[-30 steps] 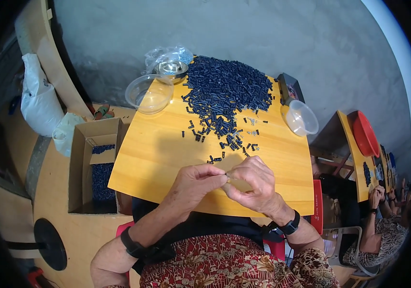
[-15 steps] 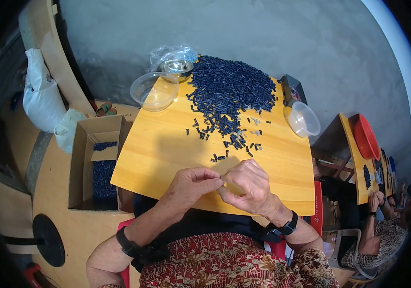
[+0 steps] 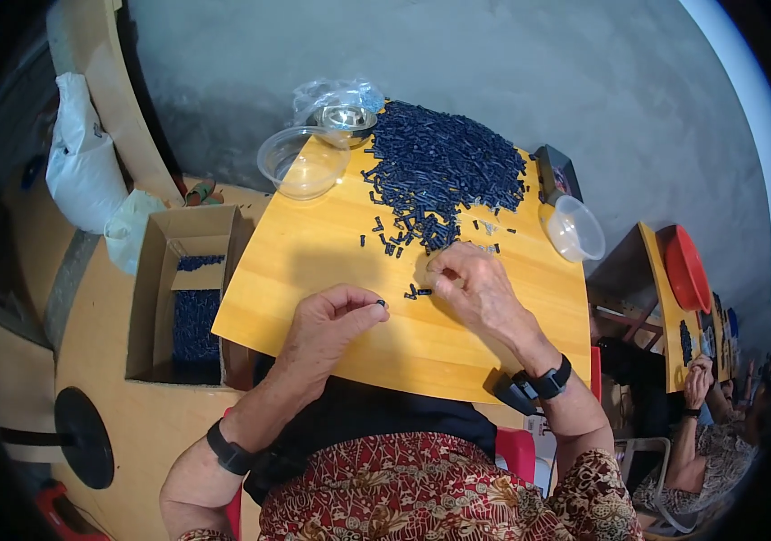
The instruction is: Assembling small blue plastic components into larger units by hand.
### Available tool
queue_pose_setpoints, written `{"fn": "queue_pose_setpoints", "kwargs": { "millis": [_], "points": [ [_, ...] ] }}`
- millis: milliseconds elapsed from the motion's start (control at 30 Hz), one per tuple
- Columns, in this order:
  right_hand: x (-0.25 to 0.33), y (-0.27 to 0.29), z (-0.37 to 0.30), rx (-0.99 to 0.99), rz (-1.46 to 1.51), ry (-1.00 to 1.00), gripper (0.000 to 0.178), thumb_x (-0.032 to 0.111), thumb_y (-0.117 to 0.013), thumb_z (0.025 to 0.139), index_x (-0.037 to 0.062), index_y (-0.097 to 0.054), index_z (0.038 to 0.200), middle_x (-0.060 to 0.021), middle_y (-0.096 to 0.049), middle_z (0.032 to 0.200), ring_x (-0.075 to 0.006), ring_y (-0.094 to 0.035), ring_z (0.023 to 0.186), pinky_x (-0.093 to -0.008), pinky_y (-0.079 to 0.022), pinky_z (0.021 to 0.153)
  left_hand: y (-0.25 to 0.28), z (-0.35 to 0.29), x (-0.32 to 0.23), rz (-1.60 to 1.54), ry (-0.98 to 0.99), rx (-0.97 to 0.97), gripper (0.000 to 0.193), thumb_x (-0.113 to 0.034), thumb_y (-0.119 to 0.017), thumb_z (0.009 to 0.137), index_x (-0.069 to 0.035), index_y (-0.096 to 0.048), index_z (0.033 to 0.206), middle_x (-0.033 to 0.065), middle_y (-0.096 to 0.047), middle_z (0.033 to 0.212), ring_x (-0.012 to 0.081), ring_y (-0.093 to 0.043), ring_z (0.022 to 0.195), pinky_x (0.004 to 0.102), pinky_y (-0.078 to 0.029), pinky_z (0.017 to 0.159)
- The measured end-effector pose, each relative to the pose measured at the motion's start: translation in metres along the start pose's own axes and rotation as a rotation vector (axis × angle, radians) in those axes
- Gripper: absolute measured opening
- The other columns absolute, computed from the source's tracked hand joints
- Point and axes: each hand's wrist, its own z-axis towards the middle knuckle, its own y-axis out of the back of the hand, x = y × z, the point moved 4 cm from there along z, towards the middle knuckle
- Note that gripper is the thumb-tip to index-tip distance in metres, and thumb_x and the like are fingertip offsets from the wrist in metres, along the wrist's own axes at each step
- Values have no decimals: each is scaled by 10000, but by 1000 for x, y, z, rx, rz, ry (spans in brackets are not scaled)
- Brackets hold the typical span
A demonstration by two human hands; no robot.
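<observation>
A black piece (image 3: 381, 304) is being pinched by the left hand (image 3: 324, 325) over the table (image 3: 264, 293); the grasp of the right hand (image 3: 483, 287) cannot be told. It is being judged light and stiff (best taken by its sides).

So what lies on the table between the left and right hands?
In the head view, a few small dark pieces lie on the table between the left hand and right hand, nearer the right.
</observation>
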Motion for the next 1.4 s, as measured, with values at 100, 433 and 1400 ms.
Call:
{"fn": "queue_pose_setpoints", "kwargs": {
  "millis": [100,433,1400],
  "points": [
    [3,-11,8,125,-117,-52,140,138,-651,766,27,-597,702,-127,-595,737,-323,-584,751,-424,-464,661,1,1,4,10,-7,7,129,-113,-651,868,-23,-645,960,44,-664,909,103,-601,889,232,-448,849],
    [-7,-29,16,159,-196,28,142,121,-664,738,30,-572,679,-137,-583,722,-328,-587,752,-440,-467,660,1,1,6,0,11,-6,120,-113,-657,857,-29,-649,942,21,-656,886,83,-585,855,221,-440,814],
    [-83,50,-60,-39,662,-571,81,93,-627,821,44,-589,769,39,-570,706,-49,-509,639,-205,-420,598,-4,1,6,3,25,-24,160,-147,-649,864,-17,-641,955,53,-651,890,115,-605,881,248,-457,849]
  ]
}}
